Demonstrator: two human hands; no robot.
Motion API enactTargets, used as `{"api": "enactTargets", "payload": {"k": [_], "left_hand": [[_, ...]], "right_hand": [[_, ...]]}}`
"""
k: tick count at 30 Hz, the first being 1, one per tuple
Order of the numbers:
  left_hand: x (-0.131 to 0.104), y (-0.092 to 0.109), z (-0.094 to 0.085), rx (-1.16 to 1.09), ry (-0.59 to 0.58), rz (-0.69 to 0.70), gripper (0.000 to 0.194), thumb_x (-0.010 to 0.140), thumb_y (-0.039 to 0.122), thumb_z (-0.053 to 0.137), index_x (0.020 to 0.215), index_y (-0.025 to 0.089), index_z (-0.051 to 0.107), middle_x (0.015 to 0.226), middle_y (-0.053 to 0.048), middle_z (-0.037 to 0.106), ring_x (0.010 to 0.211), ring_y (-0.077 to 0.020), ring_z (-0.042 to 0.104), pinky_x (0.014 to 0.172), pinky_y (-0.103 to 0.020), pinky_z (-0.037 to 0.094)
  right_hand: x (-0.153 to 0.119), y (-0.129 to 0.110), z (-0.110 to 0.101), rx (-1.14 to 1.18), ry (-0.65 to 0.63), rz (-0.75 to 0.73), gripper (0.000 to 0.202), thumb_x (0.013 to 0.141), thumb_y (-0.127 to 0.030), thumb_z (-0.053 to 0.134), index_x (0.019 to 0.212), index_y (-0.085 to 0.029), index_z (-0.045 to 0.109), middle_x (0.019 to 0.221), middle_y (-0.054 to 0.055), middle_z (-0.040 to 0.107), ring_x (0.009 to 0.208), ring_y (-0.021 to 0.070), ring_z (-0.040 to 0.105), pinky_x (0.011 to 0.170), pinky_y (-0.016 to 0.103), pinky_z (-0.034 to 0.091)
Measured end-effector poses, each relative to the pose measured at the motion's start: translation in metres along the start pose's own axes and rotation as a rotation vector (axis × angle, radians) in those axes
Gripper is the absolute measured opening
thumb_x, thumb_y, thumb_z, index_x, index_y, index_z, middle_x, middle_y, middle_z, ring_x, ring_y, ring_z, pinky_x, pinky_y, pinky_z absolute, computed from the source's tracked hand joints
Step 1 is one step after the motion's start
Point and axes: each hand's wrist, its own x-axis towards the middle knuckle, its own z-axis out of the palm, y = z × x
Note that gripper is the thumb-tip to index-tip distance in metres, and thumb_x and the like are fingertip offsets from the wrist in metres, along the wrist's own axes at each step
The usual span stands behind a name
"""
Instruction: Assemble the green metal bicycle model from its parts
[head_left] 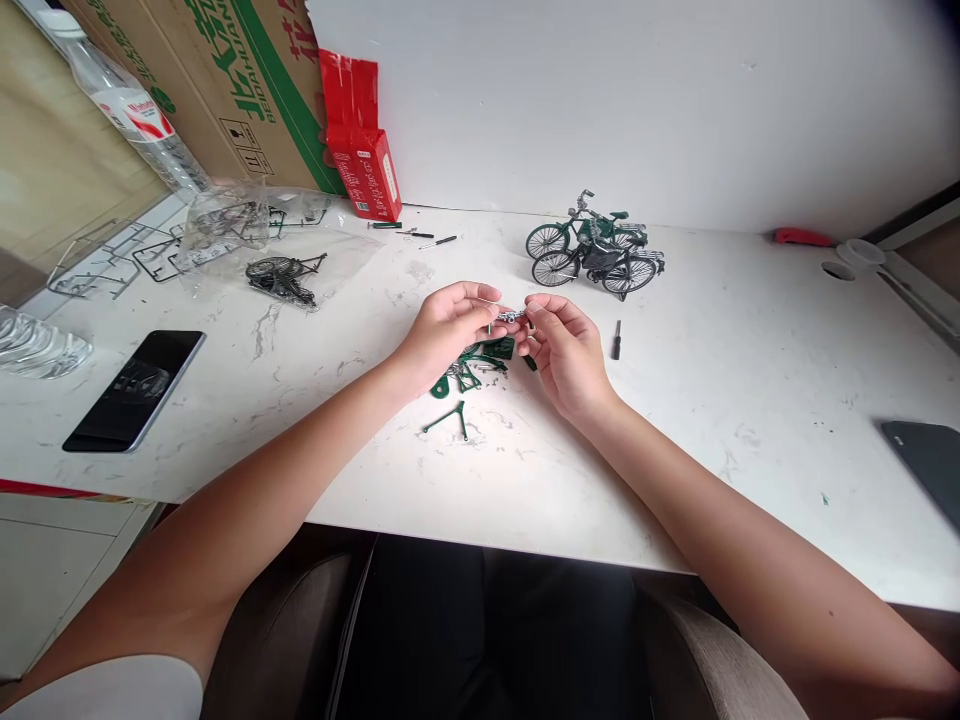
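Observation:
Between my two hands, just above the table, is a small silver model-bicycle part (511, 316), perhaps a handlebar. My left hand (453, 325) pinches its left end between thumb and fingers. The thumb and forefinger of my right hand (562, 345) are closed on its right end. Under my hands lie several green model parts (471, 372) with tiny loose screws, partly covered by my fingers. Nearer to me, a green forked frame piece (450, 420) lies flat by itself.
Two small model bicycles (596, 255) stand behind my right hand. A short screwdriver (617, 340) lies to the right, other tools (437, 242) at the back. Left are a phone (135, 390), bagged black parts (285, 278) and a bottle (127, 105). A red box (364, 170) leans behind.

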Motion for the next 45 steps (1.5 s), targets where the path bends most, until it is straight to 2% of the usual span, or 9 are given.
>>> {"api": "enactTargets", "payload": {"k": [5,17,23,45], "left_hand": [[0.0,-0.001,-0.001,0.0,-0.008,0.011,0.013,0.097,0.009,0.074,0.105,0.015,0.066,0.098,-0.005,0.08,0.088,-0.0157,0.08,0.105,-0.04,0.061],[0.006,-0.012,-0.01,0.025,-0.047,0.092,0.022,0.096,0.021,0.084,0.109,0.017,0.067,0.104,-0.004,0.078,0.094,-0.0159,0.079,0.11,-0.041,0.06],[0.004,-0.009,-0.007,0.0,-0.04,0.09,0.021,0.094,0.017,0.083,0.108,0.016,0.067,0.103,-0.005,0.078,0.092,-0.0156,0.079,0.108,-0.041,0.061],[0.001,-0.003,-0.002,0.015,-0.005,0.087,0.026,0.09,0.01,0.084,0.101,0.018,0.062,0.096,-0.002,0.077,0.086,-0.0134,0.078,0.106,-0.039,0.061]], "right_hand": [[-0.001,0.0,0.001,-0.001,0.006,-0.013,0.036,0.084,-0.048,0.094,0.101,-0.026,0.072,0.085,0.0,0.072,0.079,0.0148,0.072,0.066,0.028,0.057],[0.003,0.003,0.0,-0.035,0.008,-0.059,0.047,0.076,-0.057,0.099,0.102,-0.028,0.072,0.089,-0.001,0.074,0.079,0.0152,0.07,0.068,0.029,0.06],[0.001,0.0,0.002,-0.017,0.01,-0.062,0.048,0.074,-0.056,0.101,0.1,-0.028,0.073,0.088,-0.002,0.073,0.08,0.0152,0.071,0.067,0.029,0.06],[-0.002,-0.003,0.005,-0.065,0.0,-0.097,0.044,0.08,-0.054,0.097,0.104,-0.029,0.07,0.09,0.0,0.07,0.084,0.0173,0.072,0.072,0.032,0.061]]}}
